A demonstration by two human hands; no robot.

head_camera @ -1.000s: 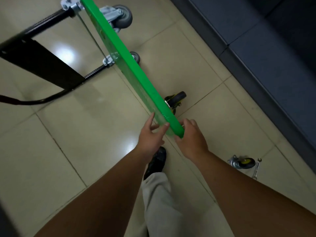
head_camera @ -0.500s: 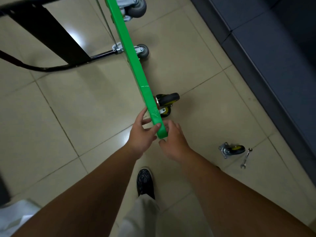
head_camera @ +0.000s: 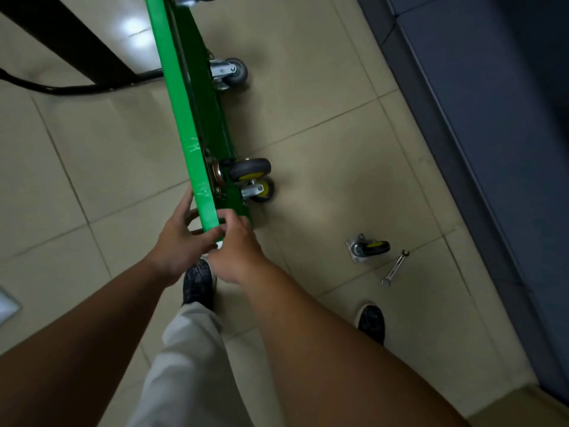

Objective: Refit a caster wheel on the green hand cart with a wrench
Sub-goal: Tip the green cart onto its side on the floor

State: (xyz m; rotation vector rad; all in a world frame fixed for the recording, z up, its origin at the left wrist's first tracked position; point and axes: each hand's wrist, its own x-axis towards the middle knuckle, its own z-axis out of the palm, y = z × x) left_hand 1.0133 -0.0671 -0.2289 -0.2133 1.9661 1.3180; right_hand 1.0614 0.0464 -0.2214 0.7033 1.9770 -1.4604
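Note:
The green hand cart (head_camera: 181, 97) stands on its side edge on the tiled floor, its underside facing right. Both hands hold its near corner: my left hand (head_camera: 178, 241) grips the left face and my right hand (head_camera: 238, 248) grips the right side. Two black-and-yellow casters (head_camera: 252, 177) and a grey caster (head_camera: 231, 72) are mounted on the underside. A loose caster wheel (head_camera: 368, 249) with a metal plate lies on the floor to the right. A small silver wrench (head_camera: 395, 268) lies beside it.
The cart's black folded handle (head_camera: 77, 57) stretches out at the upper left. A dark blue wall or cabinet base (head_camera: 492, 149) runs along the right. My two dark shoes (head_camera: 197, 282) stand below the cart corner.
The cart has tipped further over, so its underside and casters now show on the right. Both hands stay on the near corner, which has come closer to me.

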